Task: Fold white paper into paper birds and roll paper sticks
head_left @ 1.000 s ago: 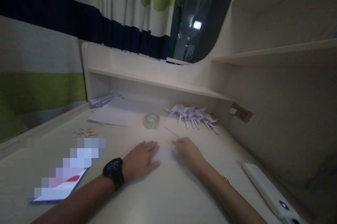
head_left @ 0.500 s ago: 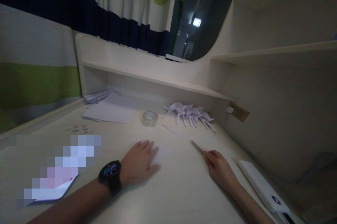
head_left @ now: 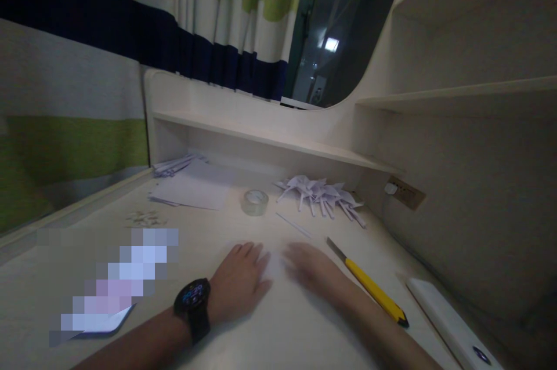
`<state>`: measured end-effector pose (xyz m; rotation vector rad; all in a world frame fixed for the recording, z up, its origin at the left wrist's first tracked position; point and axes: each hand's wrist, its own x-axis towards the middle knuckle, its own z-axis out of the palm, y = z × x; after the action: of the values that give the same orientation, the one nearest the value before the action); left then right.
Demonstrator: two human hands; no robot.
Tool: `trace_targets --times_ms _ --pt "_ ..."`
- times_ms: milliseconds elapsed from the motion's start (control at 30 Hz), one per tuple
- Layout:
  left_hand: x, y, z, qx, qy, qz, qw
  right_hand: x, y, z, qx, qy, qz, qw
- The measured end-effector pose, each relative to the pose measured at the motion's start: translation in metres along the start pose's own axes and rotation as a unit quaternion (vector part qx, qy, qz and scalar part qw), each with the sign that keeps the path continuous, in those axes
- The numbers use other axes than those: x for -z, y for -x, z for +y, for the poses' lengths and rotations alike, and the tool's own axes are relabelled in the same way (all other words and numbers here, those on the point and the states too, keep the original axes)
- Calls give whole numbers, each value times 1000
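Head view: faint white paper (head_left: 275,265) sits this side of the tape roll (head_left: 255,203). Left hand (head_left: 240,282) lies flat, thumb wide; right hand (head_left: 312,268) blurred, can't tell. I'd press evenly, no skidding.

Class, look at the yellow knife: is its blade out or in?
Out: a grey blade sticks out from the end of the yellow handle.

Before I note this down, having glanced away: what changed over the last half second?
The right hand has let go of the yellow cutter, leaving it on the desk, and moved left toward the left hand. The left hand, tape roll and pinwheels stayed put.
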<state>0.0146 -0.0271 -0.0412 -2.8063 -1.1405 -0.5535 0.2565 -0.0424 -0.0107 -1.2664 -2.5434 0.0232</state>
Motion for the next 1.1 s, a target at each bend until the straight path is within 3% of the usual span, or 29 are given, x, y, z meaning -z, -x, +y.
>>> trace_targets --times_ms 133,267,400,600,767,867,967,1033,1100 --pt "12 -5 -17 2 47 -17 999 -18 -26 3 49 -24 -1 998" --pt "24 -6 -40 -6 53 -43 998 -21 -23 8 46 -54 39 997" --pt "23 -4 -51 -9 47 -71 996 -13 -21 3 -28 -68 35 997" --pt "20 -3 -45 -18 40 -53 998 -17 -42 0 -173 -43 -13 984" --pt "16 -4 -48 5 69 -16 998 -22 -47 8 -225 -153 -29 962" --pt "11 -11 -51 75 121 69 987 -21 -43 12 -253 -284 26 925" --pt "5 -20 -52 199 230 172 937 -21 -36 12 -301 -421 114 848" --pt "3 -24 -50 263 354 170 881 -22 -33 11 -326 -494 149 792" --pt "5 -25 -46 269 478 102 830 -24 -31 10 -331 -548 168 749"
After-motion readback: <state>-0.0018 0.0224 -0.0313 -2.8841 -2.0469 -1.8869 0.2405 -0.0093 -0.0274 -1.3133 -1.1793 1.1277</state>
